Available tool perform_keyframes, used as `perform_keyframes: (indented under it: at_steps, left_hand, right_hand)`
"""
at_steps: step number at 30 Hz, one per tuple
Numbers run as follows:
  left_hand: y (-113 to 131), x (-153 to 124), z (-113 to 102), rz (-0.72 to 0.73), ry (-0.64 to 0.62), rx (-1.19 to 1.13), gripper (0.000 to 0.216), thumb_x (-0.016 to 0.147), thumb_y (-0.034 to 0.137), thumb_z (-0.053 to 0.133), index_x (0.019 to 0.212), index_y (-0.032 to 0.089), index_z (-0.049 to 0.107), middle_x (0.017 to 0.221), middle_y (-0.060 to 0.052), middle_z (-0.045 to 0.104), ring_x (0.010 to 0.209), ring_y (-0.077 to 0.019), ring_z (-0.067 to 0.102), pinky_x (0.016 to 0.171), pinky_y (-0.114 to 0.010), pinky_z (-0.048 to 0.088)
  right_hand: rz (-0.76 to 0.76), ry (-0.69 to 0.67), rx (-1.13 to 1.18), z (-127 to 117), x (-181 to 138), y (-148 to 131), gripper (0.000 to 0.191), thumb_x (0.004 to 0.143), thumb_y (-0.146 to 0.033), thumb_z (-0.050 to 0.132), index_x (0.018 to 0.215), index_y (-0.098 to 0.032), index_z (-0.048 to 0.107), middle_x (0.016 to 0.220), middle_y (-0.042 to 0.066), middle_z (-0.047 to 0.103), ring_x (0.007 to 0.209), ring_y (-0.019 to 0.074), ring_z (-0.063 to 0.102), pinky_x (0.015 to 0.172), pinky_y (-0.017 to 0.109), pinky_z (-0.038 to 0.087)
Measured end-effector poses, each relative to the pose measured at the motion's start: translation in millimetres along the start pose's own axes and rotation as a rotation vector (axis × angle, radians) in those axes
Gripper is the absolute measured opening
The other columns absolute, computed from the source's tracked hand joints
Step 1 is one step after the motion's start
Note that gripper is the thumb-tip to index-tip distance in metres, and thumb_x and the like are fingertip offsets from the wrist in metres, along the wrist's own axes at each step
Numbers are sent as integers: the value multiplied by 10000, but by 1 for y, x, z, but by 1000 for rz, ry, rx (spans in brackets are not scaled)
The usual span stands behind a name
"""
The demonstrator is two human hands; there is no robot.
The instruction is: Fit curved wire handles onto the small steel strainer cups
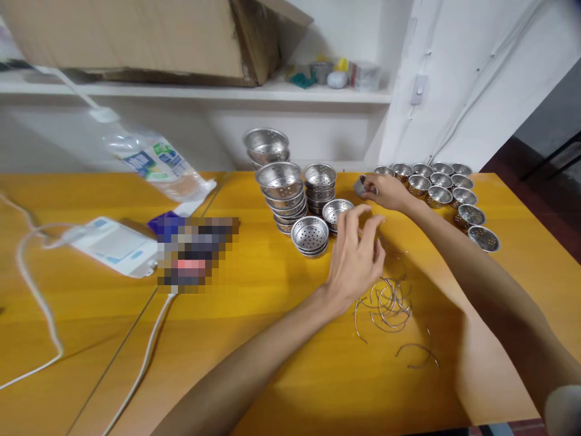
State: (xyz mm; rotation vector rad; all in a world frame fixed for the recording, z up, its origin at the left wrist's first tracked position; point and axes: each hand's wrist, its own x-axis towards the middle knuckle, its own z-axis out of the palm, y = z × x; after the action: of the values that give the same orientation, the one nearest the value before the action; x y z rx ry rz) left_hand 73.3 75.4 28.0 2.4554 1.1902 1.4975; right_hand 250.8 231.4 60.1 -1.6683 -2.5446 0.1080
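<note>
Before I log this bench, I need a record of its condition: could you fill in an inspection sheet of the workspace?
Surface: yellow-brown tabletop, a dark seam crossing its left part; spills: nothing seen.
Job's things: stacked perforated cups near the middle; rows of cups at right; curved wires lying loose between the forearms.
Clutter: tilted plastic bottle and white device at left; pixelation hides what lies beside the device.
Left hand grip: fingers spread, near the stacks; held item: nothing seen.
Right hand grip: fingers on a small metal cup.
Cables: white cables across the left side.
Surroundings: shelf behind, bearing a cardboard box.
</note>
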Motion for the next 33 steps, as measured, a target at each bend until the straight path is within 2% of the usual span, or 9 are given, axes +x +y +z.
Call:
perform_keyframes:
  at_steps: [4, 8, 11, 17, 23, 25, 27, 29, 33]
  left_hand:
    - [-8, 2, -1, -64, -71, 0, 912, 914, -13, 697, 1721, 283, 390, 1790, -224, 276, 1675, -495, 345, 1287, -767, 469]
    - [-14, 3, -4, -6, -167, -69, 714, 965, -1, 680, 1605, 258, 499, 1675, -197, 502, 1529, -391, 596, 1246, -658, 579]
    - [-15, 4, -7, 56, -142, -93, 588, 977, 36, 723, 1512, 220, 563, 1564, -183, 628, 1467, -358, 654, 1238, -628, 594]
    - [-18, 9, -13, 92, -33, -163, 609, 940, 36, 764, 1493, 257, 635, 1505, -128, 705, 1376, -293, 723, 1179, -551, 636]
    - [-21, 21, -24, -27, 14, -108, 551, 896, 115, 866, 1400, 252, 692, 1423, -90, 768, 1301, -288, 740, 1153, -537, 629]
    - [-24, 25, -27, -49, 62, -27, 545, 877, 135, 890, 1372, 264, 701, 1400, -78, 784, 1301, -308, 714, 1150, -555, 616]
    - [-27, 27, -29, -45, 84, 20, 562, 857, 144, 908, 1363, 272, 699, 1395, -72, 790, 1297, -321, 694, 1139, -558, 608]
    - [-30, 27, -28, -39, 77, 16, 581, 844, 138, 911, 1365, 267, 689, 1396, -74, 788, 1288, -322, 691, 1122, -548, 609]
    - [-30, 23, -19, -33, 88, -26, 632, 837, 93, 885, 1403, 249, 653, 1384, -87, 781, 1264, -316, 685, 1097, -527, 612]
  right_hand:
    - [-145, 80, 311, -23, -88, -25, 179, 1074, -381, 629, 1046, -216, 691, 959, 59, 758, 799, 200, 643, 759, 334, 431]
    - [-172, 107, 458, -32, -140, -47, 280, 1135, -461, 553, 985, -231, 604, 954, 50, 704, 802, 194, 605, 748, 335, 421]
    - [-173, 170, 570, -30, -141, -49, 396, 1173, -502, 457, 888, -235, 524, 869, 27, 628, 778, 179, 558, 756, 338, 411]
    - [-221, 109, 794, -20, -131, -44, 545, 1160, -630, 455, 784, -237, 488, 760, -5, 508, 699, 155, 440, 690, 339, 361]
    - [-185, 231, 1234, -21, -142, -15, 648, 1121, -756, 485, 725, -253, 390, 678, -37, 336, 615, 148, 302, 597, 328, 322]
    - [-245, 37, 1189, -10, -146, -5, 644, 1113, -732, 544, 706, -239, 479, 647, -35, 401, 597, 133, 355, 597, 319, 349]
    - [-316, -228, 973, 6, -147, -1, 611, 1082, -701, 645, 724, -206, 627, 661, -16, 533, 607, 116, 439, 622, 309, 381]
    - [-326, -364, 772, 20, -147, -3, 634, 1064, -713, 664, 715, -184, 678, 670, -3, 591, 605, 107, 460, 632, 306, 383]
    - [-60, -171, 742, 10, -145, -13, 736, 1110, -783, 483, 744, -192, 724, 537, -14, 520, 511, 117, 453, 605, 322, 385]
